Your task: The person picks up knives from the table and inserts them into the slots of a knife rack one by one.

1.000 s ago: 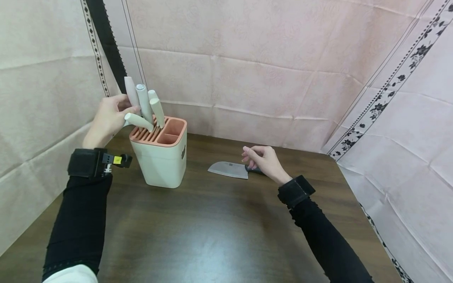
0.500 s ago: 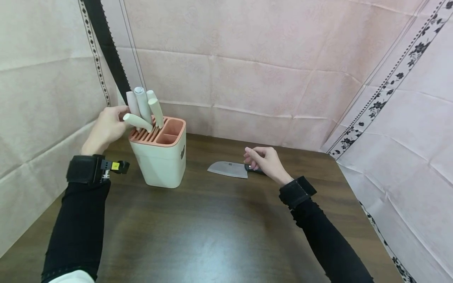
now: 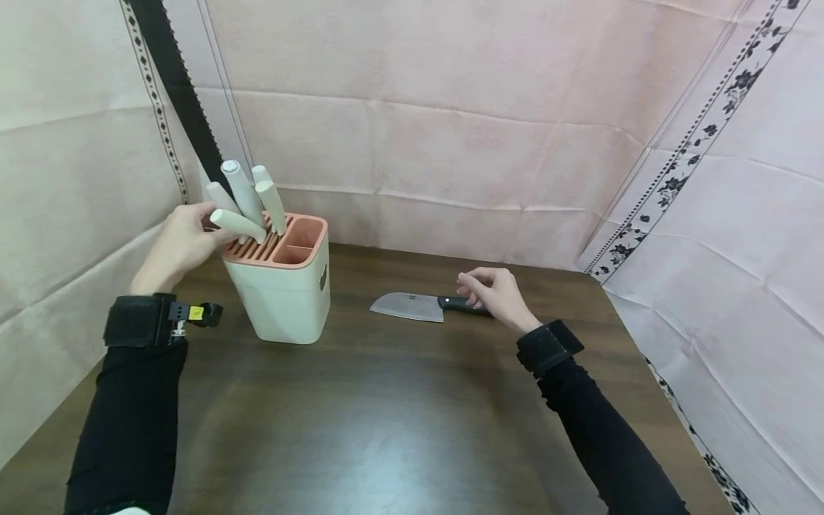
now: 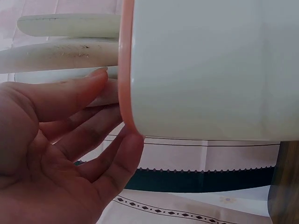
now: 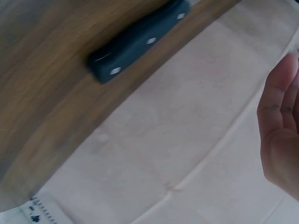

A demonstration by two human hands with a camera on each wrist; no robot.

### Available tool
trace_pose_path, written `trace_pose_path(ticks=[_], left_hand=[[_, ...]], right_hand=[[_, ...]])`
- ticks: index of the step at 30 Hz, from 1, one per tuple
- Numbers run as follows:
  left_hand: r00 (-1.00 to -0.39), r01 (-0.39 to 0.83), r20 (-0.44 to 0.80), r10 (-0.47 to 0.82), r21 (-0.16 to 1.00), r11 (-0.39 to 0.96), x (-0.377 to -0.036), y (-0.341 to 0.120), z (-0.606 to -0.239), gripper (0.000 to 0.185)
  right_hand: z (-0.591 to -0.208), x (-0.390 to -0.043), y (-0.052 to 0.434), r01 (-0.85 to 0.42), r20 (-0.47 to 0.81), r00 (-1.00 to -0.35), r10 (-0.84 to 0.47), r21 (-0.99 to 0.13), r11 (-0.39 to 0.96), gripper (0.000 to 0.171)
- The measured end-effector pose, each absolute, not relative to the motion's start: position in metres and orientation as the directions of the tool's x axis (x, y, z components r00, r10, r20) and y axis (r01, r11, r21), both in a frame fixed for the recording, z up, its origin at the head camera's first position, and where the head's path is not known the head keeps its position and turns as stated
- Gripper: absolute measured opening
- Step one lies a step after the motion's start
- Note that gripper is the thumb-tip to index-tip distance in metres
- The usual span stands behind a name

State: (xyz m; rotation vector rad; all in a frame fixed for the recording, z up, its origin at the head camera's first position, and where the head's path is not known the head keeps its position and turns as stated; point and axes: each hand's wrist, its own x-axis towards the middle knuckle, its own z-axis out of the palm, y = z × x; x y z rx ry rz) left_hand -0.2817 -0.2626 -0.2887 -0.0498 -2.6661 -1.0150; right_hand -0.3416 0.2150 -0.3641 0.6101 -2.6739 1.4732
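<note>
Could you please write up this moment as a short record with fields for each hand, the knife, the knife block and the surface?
left hand: open, fingers against the salmon rim of the knife block and one cream handle
right hand: open, above the knife's black handle, not gripping it
knife: lies flat, blade pointing toward the block, black riveted handle toward the right hand
knife block: cream body, salmon slotted top, several cream handles sticking out
table: dark wood
backdrop: pink creased cloth
</note>
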Motion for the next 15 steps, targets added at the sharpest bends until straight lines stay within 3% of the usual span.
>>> trace_pose_path(ticks=[8,15], left_hand=[[-0.945,0.148,0.319,-0.078,0.625,0.767,-0.274,-0.267,-0.294,0.039],[-0.952,0.128,0.294,-0.09,0.643,0.755,-0.268,-0.267,-0.299,0.05]], right_hand=[[-0.39,-0.354,0.241,-0.321,0.226,-0.947,-0.229,-0.672,0.667,0.027],[-0.427,-0.37,0.26,-0.269,0.118,-0.963,-0.242,-0.461,0.845,0.043]])
